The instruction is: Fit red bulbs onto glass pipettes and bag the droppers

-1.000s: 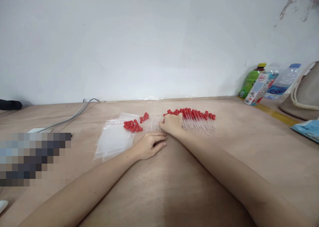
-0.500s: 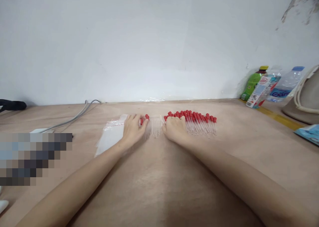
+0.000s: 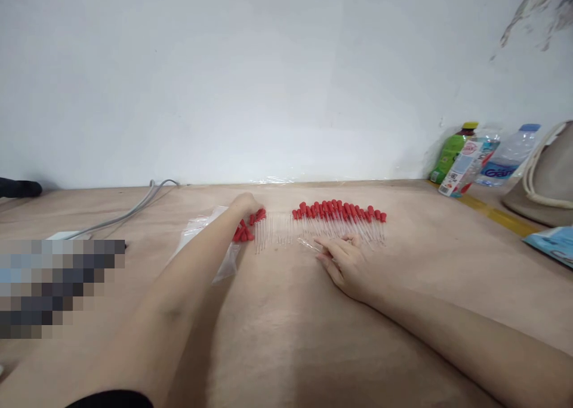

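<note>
Between the thumb and fingers of my right hand (image 3: 344, 262) is a thin clear glass dropper tube (image 3: 308, 243), tilted with one end pointing left. My left hand (image 3: 247, 203) reaches to the far side of a small group of red rubber bulbs (image 3: 258, 216); its fingers are mostly hidden, and whether they grip anything does not show. Loose red bulbs (image 3: 243, 234) lie below its wrist. A row of bare clear glass tubes (image 3: 273, 229) lies in the middle. Farther right, several droppers with red bulbs (image 3: 333, 208) lie side by side, tips toward me.
Clear plastic bags (image 3: 226, 265) lie partly under my left forearm. Grey cable (image 3: 120, 217) runs along the left. At the right stand a green bottle (image 3: 450, 157), a carton (image 3: 463, 166), a water bottle (image 3: 510, 157) and a beige hat (image 3: 550, 169). A blue packet (image 3: 553, 244) lies nearer.
My right hand has drawn back toward me and right, with a glass tube in its fingers. My left hand has moved up to the far side of the bulbs, uncovering loose red bulbs.
</note>
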